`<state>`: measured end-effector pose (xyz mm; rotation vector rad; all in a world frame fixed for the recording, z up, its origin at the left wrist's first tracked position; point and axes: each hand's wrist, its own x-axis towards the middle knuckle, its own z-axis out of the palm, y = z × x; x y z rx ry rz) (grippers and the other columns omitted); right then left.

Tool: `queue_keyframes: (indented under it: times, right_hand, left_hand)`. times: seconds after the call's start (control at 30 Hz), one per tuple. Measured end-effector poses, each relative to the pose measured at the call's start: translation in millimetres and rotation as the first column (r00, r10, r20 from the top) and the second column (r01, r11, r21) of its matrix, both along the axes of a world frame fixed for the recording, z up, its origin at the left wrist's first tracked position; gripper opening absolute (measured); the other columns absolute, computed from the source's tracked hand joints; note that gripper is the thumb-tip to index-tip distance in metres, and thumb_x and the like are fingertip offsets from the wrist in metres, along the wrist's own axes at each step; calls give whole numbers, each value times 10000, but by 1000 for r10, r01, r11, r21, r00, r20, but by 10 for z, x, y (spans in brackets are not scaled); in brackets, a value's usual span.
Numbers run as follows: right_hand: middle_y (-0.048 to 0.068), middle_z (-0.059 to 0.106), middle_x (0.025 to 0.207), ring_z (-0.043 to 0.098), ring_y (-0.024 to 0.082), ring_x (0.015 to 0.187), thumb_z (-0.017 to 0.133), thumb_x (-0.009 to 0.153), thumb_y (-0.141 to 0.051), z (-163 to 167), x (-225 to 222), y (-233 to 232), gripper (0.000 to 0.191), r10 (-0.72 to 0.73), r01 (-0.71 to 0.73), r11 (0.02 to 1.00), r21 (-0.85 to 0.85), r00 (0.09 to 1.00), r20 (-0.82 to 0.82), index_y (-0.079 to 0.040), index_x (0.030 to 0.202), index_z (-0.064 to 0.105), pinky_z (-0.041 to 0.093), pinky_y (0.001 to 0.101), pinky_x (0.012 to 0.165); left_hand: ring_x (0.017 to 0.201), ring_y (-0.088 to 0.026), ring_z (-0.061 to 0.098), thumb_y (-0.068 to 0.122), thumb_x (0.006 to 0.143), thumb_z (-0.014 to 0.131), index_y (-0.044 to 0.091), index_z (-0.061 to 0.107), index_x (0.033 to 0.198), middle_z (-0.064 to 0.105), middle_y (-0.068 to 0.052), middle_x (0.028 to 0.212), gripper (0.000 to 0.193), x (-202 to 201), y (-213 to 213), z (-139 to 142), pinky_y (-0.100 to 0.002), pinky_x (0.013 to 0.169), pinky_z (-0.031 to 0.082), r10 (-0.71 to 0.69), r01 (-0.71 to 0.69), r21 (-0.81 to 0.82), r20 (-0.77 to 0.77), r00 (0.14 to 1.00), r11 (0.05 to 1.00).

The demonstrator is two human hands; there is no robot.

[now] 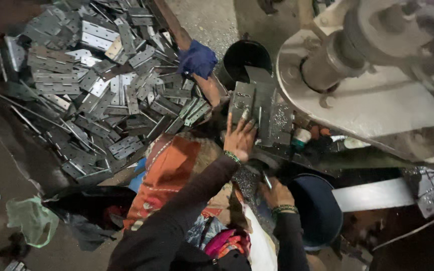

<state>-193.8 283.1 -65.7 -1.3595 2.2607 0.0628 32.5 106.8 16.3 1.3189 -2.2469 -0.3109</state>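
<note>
My left hand (239, 138) lies flat with fingers spread on a grey metal hinge plate (251, 103) that rests on the machine's work surface. A green bangle sits on that wrist. My right hand (276, 193) is lower, closed around a small dark metal piece (267, 179) next to a dark blue bucket (320, 208). Both arms wear dark sleeves over colourful orange and pink clothing.
A large heap of grey hinge plates (101, 85) covers the floor at left, bordered by a rusty bar with a blue cloth (197, 58) on it. A black bucket (244, 57) stands behind the plate. A pale machine body with a shaft (372, 85) fills the right.
</note>
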Motion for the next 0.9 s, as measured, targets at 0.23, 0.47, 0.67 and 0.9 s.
queue_keyframes:
  times: [0.23, 0.47, 0.67, 0.9]
  right_hand:
    - [267, 743, 943, 724, 459, 951, 694, 865, -568, -358, 504, 209, 521, -157, 152, 987, -49, 979, -132, -58, 952, 753, 584, 540, 848]
    - [277, 738, 960, 722, 455, 972, 698, 867, -594, -451, 199, 216, 561, -143, 145, 985, 91, 989, -24, -46, 967, 766, 587, 532, 841]
    - [264, 740, 964, 726, 453, 971, 684, 850, -614, -315, -3, 257, 588, -111, 111, 994, 0, 994, -19, -43, 972, 754, 585, 531, 842]
    - [282, 727, 960, 712, 468, 991, 682, 840, -640, -546, 452, 133, 635, -203, 203, 977, 64, 979, -10, -20, 957, 752, 578, 537, 848]
  left_hand:
    - [1498, -310, 370, 266, 869, 507, 115, 672, 1313, 570, -70, 1476, 497, -44, 61, -64, -644, 1255, 20, 41, -44, -101, -25, 999, 994]
    - [1495, -280, 370, 248, 902, 548, 103, 674, 1311, 561, -68, 1490, 452, -14, 14, -61, -668, 1270, 21, 13, -12, -60, 17, 1000, 998]
    - [1442, -304, 408, 251, 892, 600, 94, 686, 1276, 602, -84, 1434, 423, -141, -171, 34, -676, 1234, 38, 68, -71, -94, -32, 997, 993]
    - [1467, -275, 450, 278, 960, 610, 106, 679, 1308, 621, -50, 1390, 394, -84, -122, 132, -659, 1301, 63, 68, -68, -11, -31, 997, 998]
